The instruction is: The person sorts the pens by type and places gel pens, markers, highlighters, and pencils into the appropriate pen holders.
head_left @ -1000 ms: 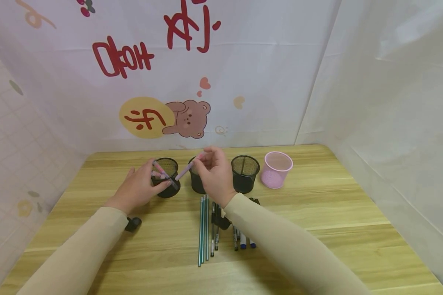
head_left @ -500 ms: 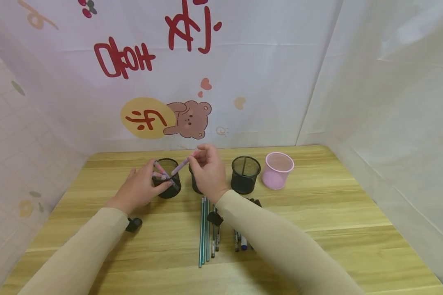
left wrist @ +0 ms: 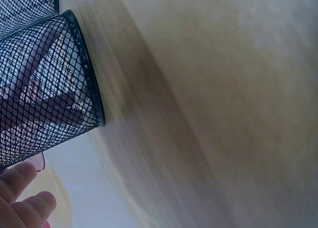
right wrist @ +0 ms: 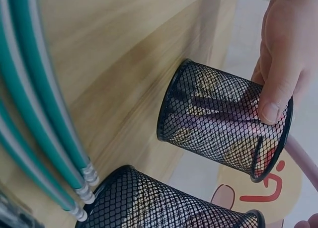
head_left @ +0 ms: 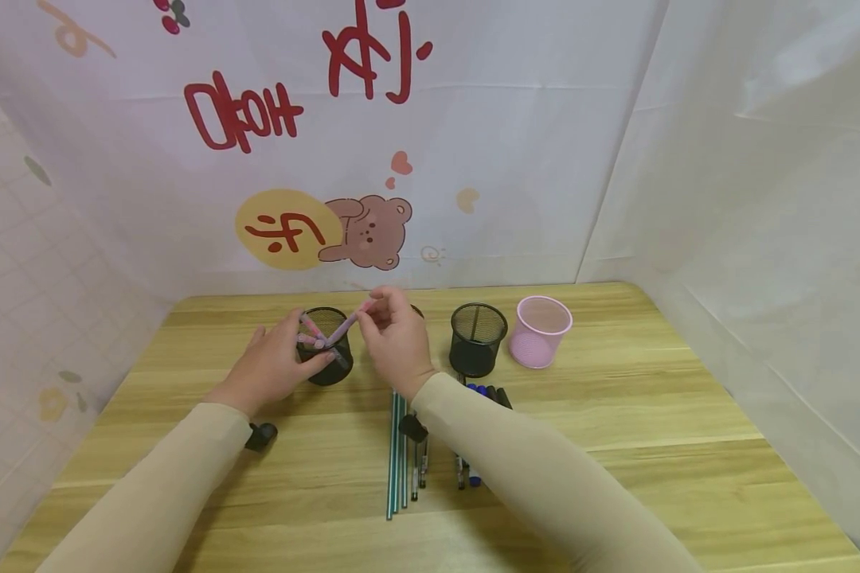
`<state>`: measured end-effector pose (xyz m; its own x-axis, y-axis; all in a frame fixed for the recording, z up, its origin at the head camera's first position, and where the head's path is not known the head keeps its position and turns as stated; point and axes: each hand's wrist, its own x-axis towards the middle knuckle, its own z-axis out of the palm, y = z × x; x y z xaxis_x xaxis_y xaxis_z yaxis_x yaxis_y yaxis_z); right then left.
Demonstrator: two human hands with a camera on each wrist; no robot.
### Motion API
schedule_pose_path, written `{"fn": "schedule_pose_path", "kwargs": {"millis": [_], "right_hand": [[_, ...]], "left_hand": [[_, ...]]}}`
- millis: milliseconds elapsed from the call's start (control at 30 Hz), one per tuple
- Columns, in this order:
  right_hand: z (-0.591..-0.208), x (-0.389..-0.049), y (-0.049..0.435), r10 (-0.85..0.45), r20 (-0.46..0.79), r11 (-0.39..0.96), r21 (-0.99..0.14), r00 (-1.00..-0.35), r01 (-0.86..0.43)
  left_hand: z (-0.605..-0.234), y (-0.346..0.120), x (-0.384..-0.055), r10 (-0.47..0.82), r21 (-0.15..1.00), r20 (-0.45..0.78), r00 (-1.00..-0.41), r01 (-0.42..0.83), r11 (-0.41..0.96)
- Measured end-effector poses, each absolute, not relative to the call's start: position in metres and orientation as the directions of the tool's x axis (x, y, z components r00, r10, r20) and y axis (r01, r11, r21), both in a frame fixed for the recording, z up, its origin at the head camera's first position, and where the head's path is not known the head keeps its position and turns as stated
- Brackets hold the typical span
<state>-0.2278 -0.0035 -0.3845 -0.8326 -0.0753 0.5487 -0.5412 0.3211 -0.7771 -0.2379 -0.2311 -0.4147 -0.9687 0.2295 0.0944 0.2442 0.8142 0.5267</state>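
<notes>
My left hand [head_left: 268,362] grips the leftmost black mesh pen cup [head_left: 332,376] at its left side; in the right wrist view its thumb presses on the mesh near the rim. Several purple-and-pink pens [head_left: 311,326] lean inside this cup, and they show through the mesh in the left wrist view. My right hand [head_left: 399,338] pinches another purple pen [head_left: 343,327] by its pink upper end. That pen slants down to the left, its lower end inside the cup's rim.
A second black mesh cup [right wrist: 164,203] stands mostly hidden behind my right hand. Farther right are a third black cup [head_left: 473,356] and a pink cup [head_left: 533,348]. Teal pencils [head_left: 393,461], thin pens [head_left: 424,461] and markers [head_left: 500,395] lie in front, partly under my right sleeve.
My right hand has moved left with the purple pen. The pen's lower end has gone from beside the cup to inside its rim. My left hand keeps its place on the cup.
</notes>
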Motion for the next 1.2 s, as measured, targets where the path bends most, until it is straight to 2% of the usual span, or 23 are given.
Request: {"fn": "schedule_pose_path", "kwargs": {"millis": [700, 1200], "right_hand": [[-0.388, -0.221, -0.003, -0.218, 0.504, 0.386, -0.742, -0.836, -0.548], [-0.386, -0.215, 0.000, -0.247, 0.444, 0.398, -0.764, -0.861, -0.508]], "left_hand": [[-0.414, -0.230, -0.238, 0.223, 0.520, 0.101, -0.970, 0.243, 0.819], [-0.413, -0.232, -0.236, 0.226, 0.461, 0.069, -0.972, 0.232, 0.856]]}}
